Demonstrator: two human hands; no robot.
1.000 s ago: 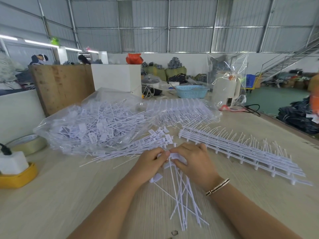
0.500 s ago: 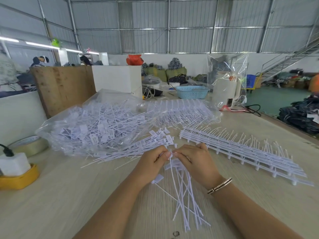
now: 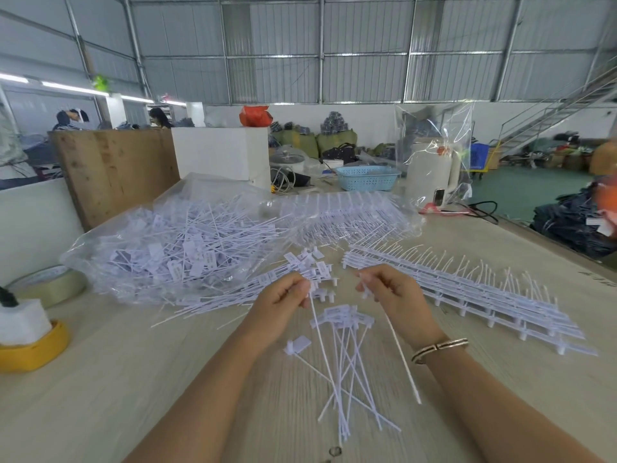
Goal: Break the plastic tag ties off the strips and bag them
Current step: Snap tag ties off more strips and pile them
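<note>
My left hand (image 3: 282, 305) pinches the top of a short white strip of tag ties (image 3: 325, 349) whose tails hang down toward me. My right hand (image 3: 394, 295) pinches a single tag tie (image 3: 402, 355), held apart to the right of the strip. One loose tie (image 3: 297, 345) lies on the table below my left hand. A pile of loose ties (image 3: 283, 279) lies just beyond my hands. A clear plastic bag (image 3: 173, 242) full of separated ties sits at the back left. Full strips (image 3: 467, 289) are stacked at the right.
A tape roll (image 3: 50, 282) and a yellow holder (image 3: 33, 345) with a white block stand at the left edge. Behind the work are a second clear bag of strips (image 3: 350, 212), a wooden board (image 3: 110, 168), a white box (image 3: 220, 155), a blue basket (image 3: 367, 177) and a white jug (image 3: 430, 168).
My hands, together on the strip before, have pulled apart. The right hand has come away to the right with one tie in it.
</note>
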